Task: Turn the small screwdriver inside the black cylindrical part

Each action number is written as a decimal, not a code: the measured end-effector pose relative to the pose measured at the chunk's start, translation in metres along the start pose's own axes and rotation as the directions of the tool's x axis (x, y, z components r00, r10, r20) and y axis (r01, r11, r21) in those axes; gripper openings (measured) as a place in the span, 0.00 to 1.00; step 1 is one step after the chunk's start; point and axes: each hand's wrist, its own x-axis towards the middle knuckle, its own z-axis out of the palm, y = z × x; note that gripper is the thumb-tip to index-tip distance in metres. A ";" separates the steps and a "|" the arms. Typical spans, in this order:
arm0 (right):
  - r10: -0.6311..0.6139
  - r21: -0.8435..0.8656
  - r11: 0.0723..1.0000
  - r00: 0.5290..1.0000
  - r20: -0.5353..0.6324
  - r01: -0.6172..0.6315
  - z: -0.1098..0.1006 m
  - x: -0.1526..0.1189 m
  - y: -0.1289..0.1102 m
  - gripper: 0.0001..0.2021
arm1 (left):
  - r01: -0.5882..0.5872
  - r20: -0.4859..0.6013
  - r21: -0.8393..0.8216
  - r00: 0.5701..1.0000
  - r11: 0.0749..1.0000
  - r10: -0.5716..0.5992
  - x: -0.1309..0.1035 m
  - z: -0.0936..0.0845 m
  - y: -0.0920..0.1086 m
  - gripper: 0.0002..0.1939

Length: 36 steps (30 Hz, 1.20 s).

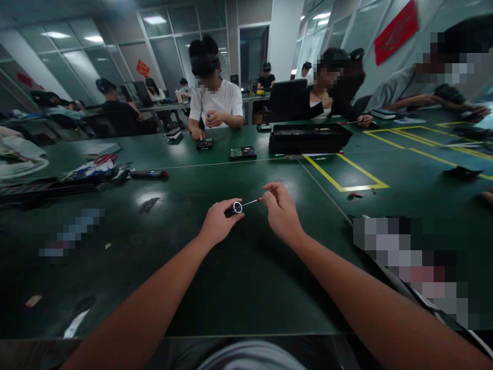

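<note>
My left hand (219, 220) is closed round a small black cylindrical part (236, 208) with a bright ring at its end; that ringed end faces to the right and toward me. In my right hand (281, 210) is a thin screwdriver (254, 201) with a red handle, gripped between thumb and fingers. Its metal shaft points left, and the tip is at or very near the ringed end; whether it touches I cannot tell. Both hands are held above the green table (239, 288), near its middle.
Beyond my hands are a long black box (310, 140), a green circuit board (242, 152) and a dark pen-shaped tool (149, 174). Red scissors (106, 159) lie among clutter at left. A yellow taped outline (364, 186) and small red piece (355, 195) are at right. Other people sit around.
</note>
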 end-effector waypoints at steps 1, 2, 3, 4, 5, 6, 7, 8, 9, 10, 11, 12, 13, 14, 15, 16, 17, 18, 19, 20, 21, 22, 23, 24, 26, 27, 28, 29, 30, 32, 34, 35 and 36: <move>0.046 0.064 0.997 0.999 -0.019 -0.045 0.001 0.002 0.002 0.08 | -0.009 0.003 0.010 1.000 1.000 0.009 0.000 0.000 0.001 0.22; 0.110 0.146 0.984 0.993 -0.035 -0.103 0.002 0.004 0.005 0.09 | -0.030 0.008 0.032 1.000 0.999 0.030 0.000 -0.001 0.003 0.22; 0.188 0.238 0.956 0.981 -0.047 -0.171 0.002 0.007 0.007 0.10 | -0.058 0.010 0.060 0.998 0.997 0.058 0.000 -0.002 0.005 0.22; 0.286 0.341 0.905 0.957 -0.043 -0.255 0.002 0.010 0.010 0.12 | -0.084 0.008 0.087 0.996 0.993 0.084 0.000 -0.003 0.007 0.21; 0.369 0.421 0.848 0.929 -0.034 -0.321 0.002 0.013 0.012 0.13 | -0.100 0.004 0.109 0.995 0.989 0.101 0.001 -0.005 0.008 0.21; 0.421 0.470 0.808 0.906 -0.038 -0.356 0.001 0.015 0.014 0.13 | -0.102 0.003 0.124 0.995 0.987 0.102 0.001 -0.006 0.009 0.21; 0.455 0.492 0.789 0.888 -0.062 -0.369 0.000 0.017 0.016 0.13 | -0.088 0.008 0.133 0.996 0.987 0.088 0.002 -0.007 0.009 0.21; 0.464 0.493 0.788 0.882 -0.084 -0.368 -0.001 0.019 0.017 0.13 | -0.066 0.017 0.138 0.998 0.988 0.064 0.002 -0.007 0.008 0.21; 0.455 0.483 0.800 0.884 -0.102 -0.356 -0.002 0.019 0.018 0.13 | -0.046 0.030 0.144 0.999 0.989 0.042 0.003 -0.008 0.007 0.21; 0.431 0.466 0.819 0.895 -0.112 -0.336 -0.002 0.019 0.019 0.13 | -0.035 0.045 0.151 0.999 0.988 0.029 0.003 -0.008 0.005 0.21; 0.397 0.445 0.840 0.911 -0.114 -0.310 -0.002 0.018 0.019 0.13 | -0.032 0.054 0.156 0.998 0.987 0.024 0.003 -0.007 0.004 0.21; 0.355 0.421 0.863 0.928 -0.110 -0.280 -0.001 0.017 0.018 0.13 | -0.035 0.058 0.157 0.998 0.987 0.026 0.003 -0.007 0.003 0.21; 0.312 0.391 0.886 0.945 -0.100 -0.251 0.000 0.015 0.017 0.14 | -0.041 0.058 0.154 0.998 0.987 0.032 0.002 -0.006 0.002 0.21; 0.270 0.356 0.908 0.959 -0.089 -0.223 0.001 0.013 0.016 0.14 | -0.048 0.061 0.148 0.997 0.988 0.039 0.002 -0.005 0.002 0.21; 0.231 0.315 0.928 0.970 -0.076 -0.196 0.001 0.011 0.015 0.14 | -0.052 0.065 0.143 0.997 0.988 0.043 0.001 -0.005 0.003 0.21; 0.197 0.271 0.947 0.978 -0.066 -0.172 0.001 0.010 0.014 0.14 | -0.052 0.069 0.137 0.997 0.989 0.043 0.001 -0.005 0.004 0.21; 0.167 0.228 0.962 0.984 -0.058 -0.150 0.001 0.008 0.012 0.14 | -0.050 0.072 0.132 0.997 0.990 0.041 0.000 -0.004 0.005 0.21; 0.139 0.192 0.973 0.989 -0.047 -0.128 0.001 0.007 0.011 0.14 | -0.048 0.076 0.127 0.996 0.991 0.038 0.000 -0.004 0.006 0.21; 0.117 0.160 0.981 0.992 -0.043 -0.109 0.000 0.006 0.009 0.13 | -0.044 0.078 0.126 0.996 0.991 0.035 0.000 -0.004 0.008 0.21; 0.098 0.131 0.987 0.994 -0.038 -0.093 0.000 0.006 0.008 0.13 | -0.040 0.077 0.125 0.997 0.991 0.031 0.000 -0.004 0.009 0.21; 0.083 0.104 0.991 0.996 -0.031 -0.079 -0.001 0.006 0.007 0.13 | -0.038 0.076 0.124 0.997 0.992 0.028 0.000 -0.004 0.009 0.21; 0.069 0.082 0.994 0.997 -0.029 -0.067 -0.001 0.005 0.006 0.13 | -0.036 0.077 0.122 0.997 0.992 0.027 0.000 -0.004 0.010 0.21; 0.058 0.067 0.996 0.998 -0.025 -0.056 -0.002 0.005 0.005 0.13 | -0.035 0.077 0.118 0.997 0.992 0.026 0.000 -0.004 0.010 0.21; 0.049 0.060 0.997 0.999 -0.022 -0.048 -0.002 0.005 0.005 0.13 | -0.034 0.077 0.111 0.997 0.993 0.026 0.000 -0.004 0.010 0.21; 0.047 0.074 0.996 0.999 -0.026 -0.045 -0.001 0.005 0.004 0.14 | -0.028 0.067 0.088 0.997 0.996 0.022 0.000 -0.003 0.009 0.22; 0.052 0.089 0.995 0.998 -0.029 -0.049 -0.001 0.006 0.004 0.14 | -0.022 0.059 0.076 0.998 0.997 0.017 0.000 -0.003 0.009 0.21; 0.060 0.106 0.993 0.998 -0.033 -0.057 -0.001 0.006 0.004 0.14 | -0.014 0.051 0.067 0.999 0.998 0.010 0.000 -0.003 0.009 0.22; 0.070 0.121 0.991 0.997 -0.036 -0.065 0.000 0.006 0.004 0.14 | -0.006 0.043 0.060 0.999 0.998 0.003 0.000 -0.003 0.009 0.22; 0.079 0.131 0.989 0.996 -0.037 -0.073 -0.001 0.007 0.003 0.14 | 0.000 0.038 0.054 0.999 0.999 -0.002 0.000 -0.003 0.009 0.22; 0.097 0.126 0.988 0.995 -0.038 -0.091 -0.001 0.007 0.002 0.15 | -0.001 0.035 0.047 0.999 0.999 0.000 0.000 -0.003 0.010 0.22; 0.115 0.097 0.989 0.992 -0.050 -0.110 -0.002 0.007 0.000 0.16 | -0.013 0.033 0.041 0.999 0.999 0.012 -0.001 -0.003 0.010 0.22; 0.121 0.080 0.990 0.991 -0.059 -0.116 -0.003 0.007 -0.001 0.17 | -0.017 0.029 0.040 0.999 0.999 0.016 -0.001 -0.003 0.010 0.22; 0.124 0.064 0.991 0.990 -0.069 -0.120 -0.003 0.007 -0.001 0.17 | -0.018 0.027 0.039 0.999 0.999 0.017 -0.001 -0.003 0.010 0.22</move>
